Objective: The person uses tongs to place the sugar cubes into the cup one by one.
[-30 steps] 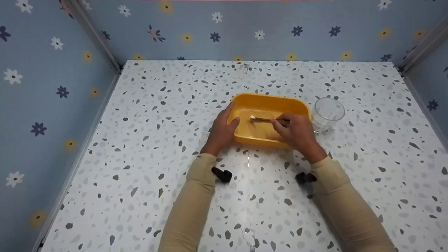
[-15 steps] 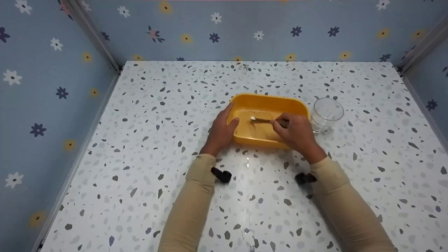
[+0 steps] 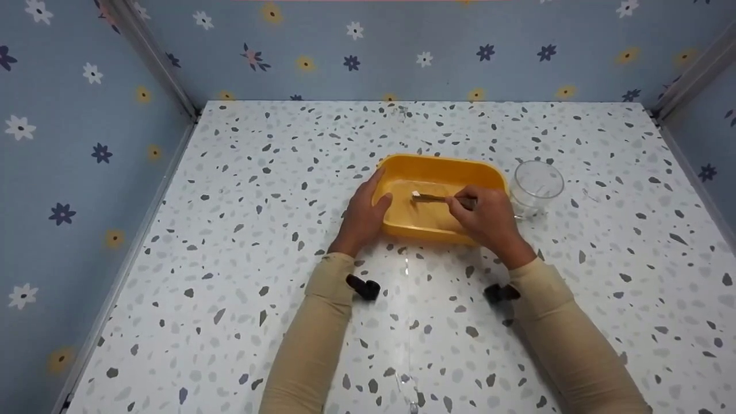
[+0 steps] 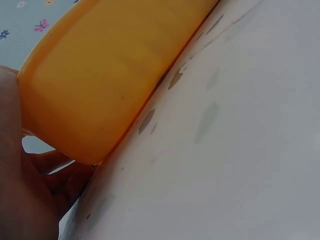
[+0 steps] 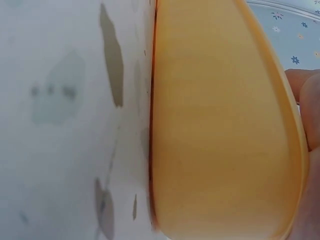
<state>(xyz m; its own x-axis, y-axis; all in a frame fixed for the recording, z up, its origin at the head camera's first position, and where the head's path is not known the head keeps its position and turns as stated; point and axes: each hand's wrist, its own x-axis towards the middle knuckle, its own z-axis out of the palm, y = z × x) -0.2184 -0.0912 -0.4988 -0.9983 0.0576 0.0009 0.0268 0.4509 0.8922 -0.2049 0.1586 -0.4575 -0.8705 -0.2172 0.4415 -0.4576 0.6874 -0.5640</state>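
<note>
A yellow rectangular plastic basin (image 3: 443, 165) sits on the speckled table. At its left end my left hand (image 3: 363, 213) grips the wall, thumb over the rim and fingers outside. The left wrist view shows those fingers (image 4: 62, 182) by the basin's lower corner. My right hand (image 3: 487, 218) reaches over the right side and pinches a slim, dark, stick-like tool (image 3: 432, 198) between thumb and fingers. The tool points left, low inside the basin, and a small white bit shows at its tip. Whether it is tweezers or a brush, I cannot tell. The right wrist view shows mostly the basin's outer wall (image 5: 220, 120).
A clear glass cup (image 3: 537, 187) stands just right of the basin, close to my right hand. Blue flowered panels (image 3: 391, 52) enclose the back and sides of the white speckled table (image 3: 241, 241). Black camera mounts (image 3: 365, 287) sit on both wrists.
Hardly anything differs. Both hands, the basin and the tool hold their places; only a very slight shift of the whole head view shows.
</note>
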